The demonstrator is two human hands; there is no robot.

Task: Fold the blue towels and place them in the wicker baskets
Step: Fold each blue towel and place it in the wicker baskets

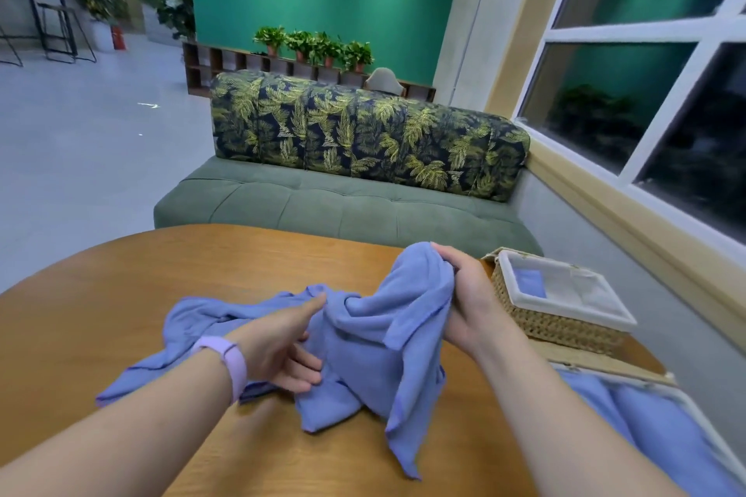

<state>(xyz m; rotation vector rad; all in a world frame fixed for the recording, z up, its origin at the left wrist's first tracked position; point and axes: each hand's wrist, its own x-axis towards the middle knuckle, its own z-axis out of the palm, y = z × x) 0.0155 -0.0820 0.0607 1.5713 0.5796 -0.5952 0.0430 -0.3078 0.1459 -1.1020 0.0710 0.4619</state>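
Hanging lengthwise from right hand point(464, 295): blue towel point(387, 339).

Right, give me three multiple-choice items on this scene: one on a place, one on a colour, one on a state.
1. Where does the far basket stand?
A. on the sofa
B. on the table, right of the hands
C. on the floor

2. What colour is the wristband on the left wrist?
A. lilac
B. red
C. black

3. What is the right hand doing?
A. resting flat on the table
B. gripping a raised bunch of the towel
C. holding the basket's rim

Answers:
1. B: it sits on the wooden table near the window side, with a folded blue piece inside.
2. A: the band is pale purple.
3. B: its fingers curl round the blue towel, lifted above the table, while the left hand lies against the crumpled cloth.
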